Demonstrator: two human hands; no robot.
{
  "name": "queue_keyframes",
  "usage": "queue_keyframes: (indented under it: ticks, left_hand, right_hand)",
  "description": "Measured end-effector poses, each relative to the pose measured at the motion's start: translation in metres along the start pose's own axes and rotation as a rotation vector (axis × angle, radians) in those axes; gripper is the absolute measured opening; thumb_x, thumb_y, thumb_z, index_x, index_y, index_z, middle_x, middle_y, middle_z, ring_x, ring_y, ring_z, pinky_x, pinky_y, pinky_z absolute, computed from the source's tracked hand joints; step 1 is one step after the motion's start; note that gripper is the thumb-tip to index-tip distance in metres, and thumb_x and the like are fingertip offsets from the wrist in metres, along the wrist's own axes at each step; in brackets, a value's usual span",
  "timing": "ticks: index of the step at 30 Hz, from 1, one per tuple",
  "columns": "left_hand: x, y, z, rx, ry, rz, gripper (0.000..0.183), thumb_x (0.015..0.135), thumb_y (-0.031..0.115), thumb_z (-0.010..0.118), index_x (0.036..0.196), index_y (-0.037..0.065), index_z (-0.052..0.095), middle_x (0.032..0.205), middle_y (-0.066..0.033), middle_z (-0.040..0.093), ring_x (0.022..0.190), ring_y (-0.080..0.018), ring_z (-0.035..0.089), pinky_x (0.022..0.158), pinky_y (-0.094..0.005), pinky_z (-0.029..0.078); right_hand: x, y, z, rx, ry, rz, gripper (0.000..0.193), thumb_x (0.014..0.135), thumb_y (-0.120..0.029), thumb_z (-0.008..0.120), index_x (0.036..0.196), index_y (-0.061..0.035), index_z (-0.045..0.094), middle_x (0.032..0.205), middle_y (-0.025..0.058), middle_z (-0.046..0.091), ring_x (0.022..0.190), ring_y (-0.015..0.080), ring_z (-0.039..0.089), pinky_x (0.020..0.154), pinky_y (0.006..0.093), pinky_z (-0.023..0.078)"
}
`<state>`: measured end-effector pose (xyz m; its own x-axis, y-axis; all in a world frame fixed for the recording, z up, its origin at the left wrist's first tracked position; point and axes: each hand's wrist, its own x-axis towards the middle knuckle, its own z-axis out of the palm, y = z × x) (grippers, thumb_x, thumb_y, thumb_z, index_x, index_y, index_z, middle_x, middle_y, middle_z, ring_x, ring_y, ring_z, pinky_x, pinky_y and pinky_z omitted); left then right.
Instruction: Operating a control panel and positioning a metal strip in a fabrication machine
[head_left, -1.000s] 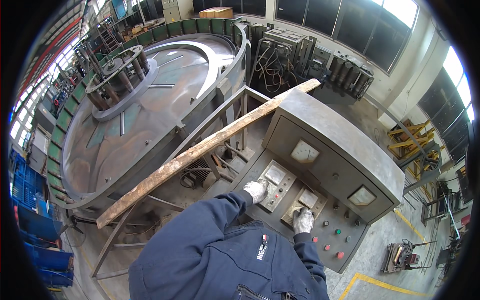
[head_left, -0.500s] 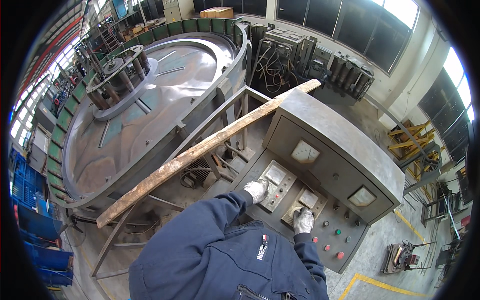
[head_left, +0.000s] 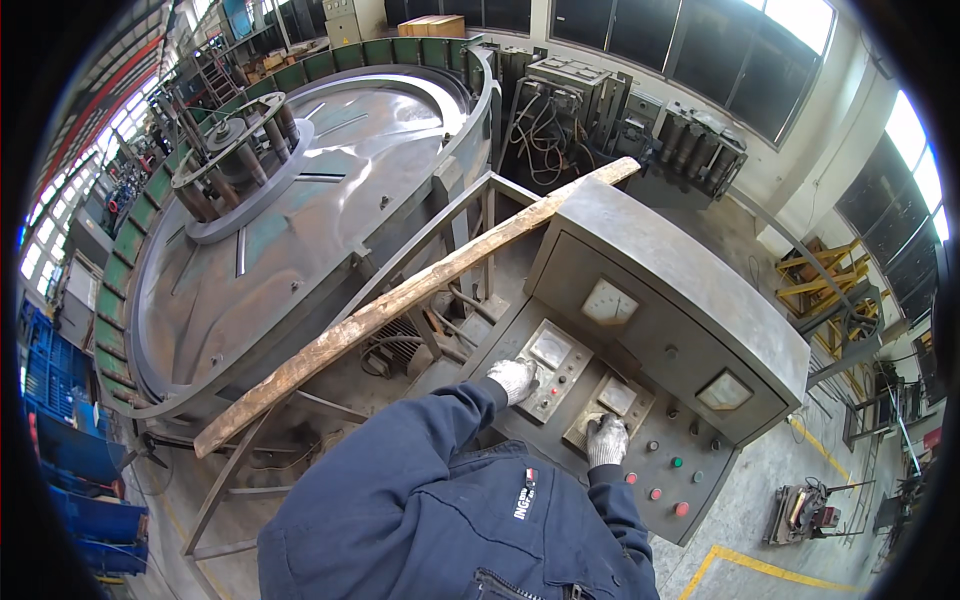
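Both of my hands wear whitish work gloves and rest on the sloping grey control console [head_left: 690, 240]. My left hand [head_left: 514, 380] is curled at the left edge of a small control unit [head_left: 549, 350] with a pale dial. On a second similar unit [head_left: 617, 399], my right hand [head_left: 606, 440] has its fingers bent together over the lower part. Whatever lies under the fingers of either hand is hidden. Beside my right hand are several round push buttons, among them a green one [head_left: 677, 463] and a red one [head_left: 681, 509]. Two gauges [head_left: 610, 303] sit in the console's upright face.
A large round metal turntable [head_left: 270, 260] with a green-sided rim stands to the left. A long wooden plank [head_left: 420, 290] slants from a metal frame to the console top. Cabled machinery [head_left: 550, 120] stands behind. At right are a yellow stand [head_left: 825, 280] and a small wheeled machine [head_left: 800, 512].
The slots in the turntable's surface lie at different places than before, so it has turned. Its bright reflections have shifted too. My hands have stayed in the same spots.
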<state>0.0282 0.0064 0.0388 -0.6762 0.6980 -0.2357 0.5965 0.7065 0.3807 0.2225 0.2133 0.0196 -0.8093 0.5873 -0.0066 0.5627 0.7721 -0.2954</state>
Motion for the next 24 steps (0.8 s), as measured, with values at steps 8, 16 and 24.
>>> queue_keyframes:
  ticks: [8, 16, 24]
  left_hand:
    - [0.002, 0.002, -0.004, 0.026, -0.024, -0.022, 0.045, 0.095, 0.045, 0.057, 0.107, 0.003, 0.065, 0.103, -0.0231, 0.072, 0.095, -0.0396, 0.071, 0.087, -0.0515, 0.053]
    - [-0.005, 0.003, -0.012, -0.016, -0.01, -0.029, 0.049, 0.093, 0.047, 0.062, 0.108, 0.001, 0.064, 0.106, -0.023, 0.071, 0.097, -0.0402, 0.07, 0.087, -0.0513, 0.053]
    - [-0.014, 0.005, -0.014, -0.058, 0.025, -0.025, 0.04, 0.092, 0.039, 0.065, 0.11, 0.003, 0.062, 0.11, -0.0243, 0.069, 0.098, -0.0421, 0.069, 0.085, -0.0526, 0.054]
  right_hand:
    - [0.0, -0.001, -0.002, -0.015, -0.013, 0.003, 0.03, 0.089, -0.032, 0.064, 0.096, -0.003, 0.071, 0.094, 0.0226, 0.071, 0.09, 0.0376, 0.07, 0.082, 0.0492, 0.056]
    - [0.0, 0.003, 0.002, -0.008, -0.01, 0.0, 0.031, 0.089, -0.032, 0.065, 0.096, -0.0025, 0.07, 0.093, 0.0226, 0.071, 0.09, 0.038, 0.07, 0.082, 0.0491, 0.056]
    - [0.0, 0.004, 0.005, -0.005, 0.004, -0.012, 0.03, 0.088, -0.031, 0.066, 0.097, -0.0022, 0.069, 0.093, 0.023, 0.071, 0.091, 0.0381, 0.069, 0.083, 0.0489, 0.055]
